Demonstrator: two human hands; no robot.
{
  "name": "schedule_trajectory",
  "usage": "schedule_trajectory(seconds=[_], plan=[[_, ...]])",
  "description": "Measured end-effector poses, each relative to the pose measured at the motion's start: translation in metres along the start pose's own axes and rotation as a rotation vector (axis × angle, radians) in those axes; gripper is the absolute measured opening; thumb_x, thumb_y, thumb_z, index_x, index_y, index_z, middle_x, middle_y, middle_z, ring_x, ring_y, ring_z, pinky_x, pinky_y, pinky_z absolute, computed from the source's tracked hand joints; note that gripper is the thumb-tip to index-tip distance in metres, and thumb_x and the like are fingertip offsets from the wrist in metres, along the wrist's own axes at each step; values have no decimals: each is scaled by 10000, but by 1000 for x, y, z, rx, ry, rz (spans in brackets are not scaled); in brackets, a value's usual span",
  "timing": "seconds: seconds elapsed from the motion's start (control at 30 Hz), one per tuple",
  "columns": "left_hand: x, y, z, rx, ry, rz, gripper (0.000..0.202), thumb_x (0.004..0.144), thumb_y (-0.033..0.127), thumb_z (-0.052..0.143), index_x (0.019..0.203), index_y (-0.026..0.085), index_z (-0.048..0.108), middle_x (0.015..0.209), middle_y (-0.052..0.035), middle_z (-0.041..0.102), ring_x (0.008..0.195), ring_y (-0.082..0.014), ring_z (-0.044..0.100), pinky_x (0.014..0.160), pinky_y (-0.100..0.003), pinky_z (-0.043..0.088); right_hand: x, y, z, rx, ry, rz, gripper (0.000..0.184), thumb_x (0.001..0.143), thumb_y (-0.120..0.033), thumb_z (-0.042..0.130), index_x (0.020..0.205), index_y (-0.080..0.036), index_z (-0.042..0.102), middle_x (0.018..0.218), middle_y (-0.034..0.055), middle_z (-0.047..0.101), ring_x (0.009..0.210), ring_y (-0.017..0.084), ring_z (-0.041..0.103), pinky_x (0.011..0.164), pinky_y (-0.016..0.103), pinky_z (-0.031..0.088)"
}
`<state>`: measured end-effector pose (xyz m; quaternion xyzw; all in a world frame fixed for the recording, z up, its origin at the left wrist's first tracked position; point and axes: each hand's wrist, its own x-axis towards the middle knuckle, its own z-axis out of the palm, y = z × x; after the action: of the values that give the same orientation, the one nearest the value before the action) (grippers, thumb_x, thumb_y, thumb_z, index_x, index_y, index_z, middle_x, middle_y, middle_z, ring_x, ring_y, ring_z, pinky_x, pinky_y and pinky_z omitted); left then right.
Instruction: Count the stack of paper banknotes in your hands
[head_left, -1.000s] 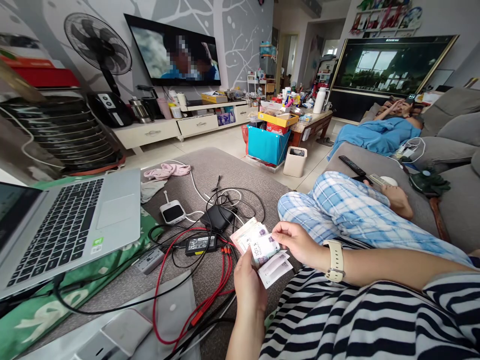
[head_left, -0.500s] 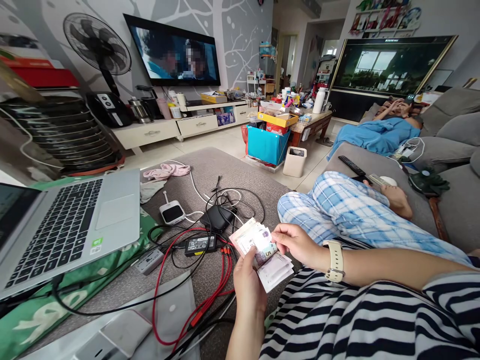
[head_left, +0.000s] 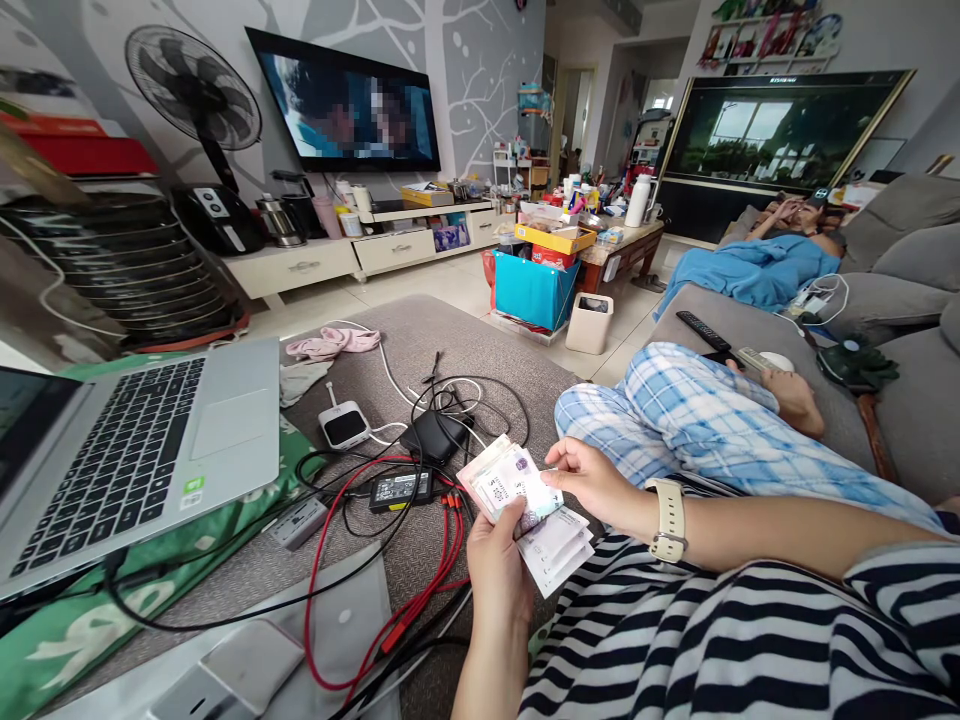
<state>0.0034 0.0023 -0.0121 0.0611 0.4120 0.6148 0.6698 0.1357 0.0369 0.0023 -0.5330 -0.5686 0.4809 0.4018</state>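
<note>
Top banknote (head_left: 517, 478) now slid right, both hands (head_left: 499, 560) (head_left: 592, 480) closed on banknotes (head_left: 551, 545).

The banknotes (head_left: 517, 490) are showing as thin matt paper, slightly creased. The laptop (head_left: 150, 440) is gleaming with a smooth brushed-metal look, its keys dull black plastic. The cables (head_left: 442, 560) are looking like glossy red and black plastic, lying on coarse grey woven cloth (head_left: 420, 330). The watch strap (head_left: 670, 520) is looking smooth, matt and rubbery.
</note>
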Motion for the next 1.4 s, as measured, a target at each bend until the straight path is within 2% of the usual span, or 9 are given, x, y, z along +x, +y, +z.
schedule_trajectory(seconds=[0.13,0.23,0.43,0.87,1.13,1.4], plan=[[-2,1,2,9,0,2,332,673,62,658,1003,99,656,984,-141,708,801,-217,694,779,-342,546,1,-2,0,-1,-36,-8,198,749,-341,646,737,-172,544,650,-21,539,606,119,470,597,260,367],[-4,3,4,3,12,19,310,716,110,641,1025,96,653,982,-145,707,837,-230,692,781,-342,546,0,-5,0,20,-37,-34,214,755,-352,644,708,-173,536,633,-28,519,593,113,449,577,253,347],[-3,3,6,-54,8,19,323,797,225,582,1082,86,644,961,-146,711,849,-251,691,797,-378,540,-5,-18,3,118,-119,-70,246,777,-403,621,739,-167,560,655,-21,525,597,110,448,562,247,342],[-3,4,5,-23,26,40,279,785,211,589,1024,86,657,873,-132,721,815,-244,694,770,-359,542,-8,-23,3,105,-160,-76,324,798,-481,593,727,-168,551,600,-37,461,545,97,415,518,237,317],[-8,7,7,-1,55,36,333,774,209,615,1074,67,627,866,-142,716,776,-248,695,739,-369,550,-9,-24,2,96,-206,-73,343,850,-484,518,746,-162,573,550,-14,549,507,101,430,514,242,321],[-3,5,5,-22,44,24,341,753,154,626,1088,88,639,985,-148,706,837,-237,691,752,-339,546,-4,-11,1,81,-109,-57,281,768,-414,656,721,-173,518,589,-37,524,553,104,468,547,242,340]])
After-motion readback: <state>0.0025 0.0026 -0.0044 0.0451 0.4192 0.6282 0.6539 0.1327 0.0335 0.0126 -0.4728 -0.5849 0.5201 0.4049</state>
